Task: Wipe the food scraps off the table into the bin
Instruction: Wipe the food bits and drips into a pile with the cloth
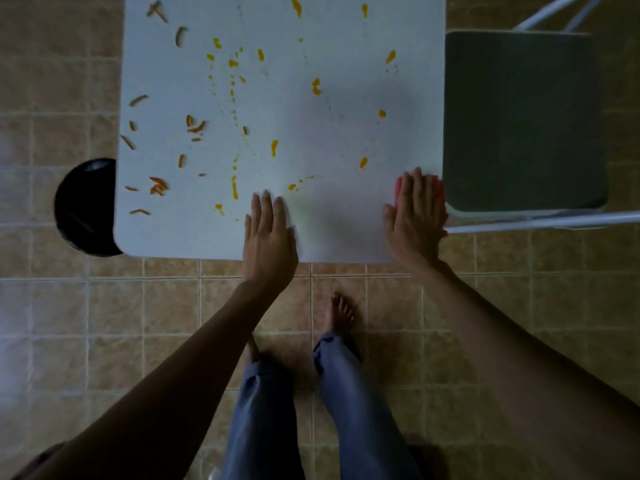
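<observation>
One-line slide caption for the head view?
Right hand flat on pink cloth, scraps across white table, black bin at left.

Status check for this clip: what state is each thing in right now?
Table: littered with scraps and yellow smears.
Food scraps: on the table, none swept off.
Bin: beside the table's left edge, open.
Pink cloth: flat under right hand.
Left hand: flat on table, empty.
Chair: unoccupied.

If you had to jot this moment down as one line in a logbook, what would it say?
stage: wipe starting | right hand: flat on pink cloth, table's right edge | left hand: flat on table | scraps: scattered | bin: left of table
</observation>
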{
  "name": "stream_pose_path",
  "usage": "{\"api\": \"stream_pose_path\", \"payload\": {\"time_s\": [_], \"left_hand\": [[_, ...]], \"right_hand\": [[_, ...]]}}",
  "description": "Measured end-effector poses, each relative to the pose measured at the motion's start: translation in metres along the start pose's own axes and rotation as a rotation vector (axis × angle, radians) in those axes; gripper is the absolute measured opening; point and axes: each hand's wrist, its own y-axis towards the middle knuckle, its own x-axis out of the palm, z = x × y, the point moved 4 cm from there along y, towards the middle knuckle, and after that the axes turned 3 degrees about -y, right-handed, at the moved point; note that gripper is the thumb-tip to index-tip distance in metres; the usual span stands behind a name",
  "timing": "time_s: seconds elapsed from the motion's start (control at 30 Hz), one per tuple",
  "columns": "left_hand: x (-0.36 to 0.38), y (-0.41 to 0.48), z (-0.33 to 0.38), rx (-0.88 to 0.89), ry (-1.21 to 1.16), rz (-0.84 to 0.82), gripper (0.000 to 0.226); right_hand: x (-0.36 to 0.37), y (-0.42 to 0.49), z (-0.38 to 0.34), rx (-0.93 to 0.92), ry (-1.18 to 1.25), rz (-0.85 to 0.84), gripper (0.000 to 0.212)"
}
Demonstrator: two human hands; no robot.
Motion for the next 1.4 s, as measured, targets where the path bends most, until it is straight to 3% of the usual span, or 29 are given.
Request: {"api": "stream_pose_path", "payload": {"time_s": [0.07, 0.13, 0.3, 0.37, 0.43, 0.57, 0.63, 0.67, 0.77, 0.83, 0.9, 1.0, 1.07, 1.13, 1.27, 1.33, 1.4], "left_hand": [[0.011, 0.0, -0.013, -0.01, -0.038, 0.033, 0.06], [0.02, -0.002, -0.022, -0.006, -0.055, 0.079, 0.06], [0.034, -0.005, -0.034, 0.072, 0.0, 0.194, 0.053], [0.035, -0.005, -0.037, 0.096, -0.005, 0.226, 0.054], [0.036, -0.005, -0.039, 0.113, -0.007, 0.246, 0.055], [0.041, -0.006, -0.037, 0.104, 0.021, 0.302, 0.055], [0.043, -0.007, -0.036, 0.092, 0.017, 0.316, 0.055], [0.044, -0.007, -0.036, 0.089, 0.015, 0.321, 0.055], [0.042, -0.007, -0.037, 0.097, 0.011, 0.331, 0.055], [0.042, -0.008, -0.037, 0.112, -0.001, 0.332, 0.055], [0.042, -0.007, -0.038, 0.114, -0.006, 0.341, 0.055], [0.044, -0.007, -0.038, 0.095, -0.002, 0.359, 0.054], [0.045, -0.008, -0.038, 0.082, -0.007, 0.352, 0.055], [0.043, -0.008, -0.038, 0.078, -0.013, 0.329, 0.055], [0.035, -0.01, -0.04, 0.078, -0.037, 0.292, 0.054], [0.029, -0.017, -0.042, 0.059, -0.057, 0.3, 0.053], [0.023, -0.028, -0.05, 0.043, -0.067, 0.322, 0.052]], "right_hand": [[0.009, -0.006, -0.006, 0.022, 0.045, 0.183, 0.059], [0.019, -0.021, -0.021, -0.018, 0.166, 0.228, 0.057], [0.03, -0.049, -0.052, -0.704, 0.137, 0.035, 0.051], [0.023, -0.021, -0.037, -0.835, 0.054, 0.074, 0.049], [0.018, 0.016, -0.02, -0.678, 0.062, 0.161, 0.049], [0.023, 0.047, -0.028, 0.046, 0.178, 0.345, 0.055], [0.026, 0.035, -0.064, 0.216, 0.316, 0.407, 0.055], [0.028, 0.025, -0.083, 0.13, 0.331, 0.381, 0.054], [0.03, -0.003, -0.1, -0.485, 0.164, 0.176, 0.054], [0.022, 0.017, -0.072, -0.651, 0.088, 0.196, 0.054], [0.015, 0.051, -0.045, -0.493, 0.074, 0.286, 0.054], [0.006, 0.085, -0.032, -0.002, 0.217, 0.412, 0.055], [0.008, 0.088, -0.053, 0.254, 0.344, 0.409, 0.058], [0.014, 0.078, -0.088, 0.166, 0.371, 0.389, 0.057], [0.031, 0.036, -0.12, -0.604, 0.19, 0.161, 0.052], [0.026, 0.042, -0.096, -0.641, 0.165, 0.116, 0.051], [0.019, 0.042, -0.069, -0.456, 0.194, 0.16, 0.051]]}}
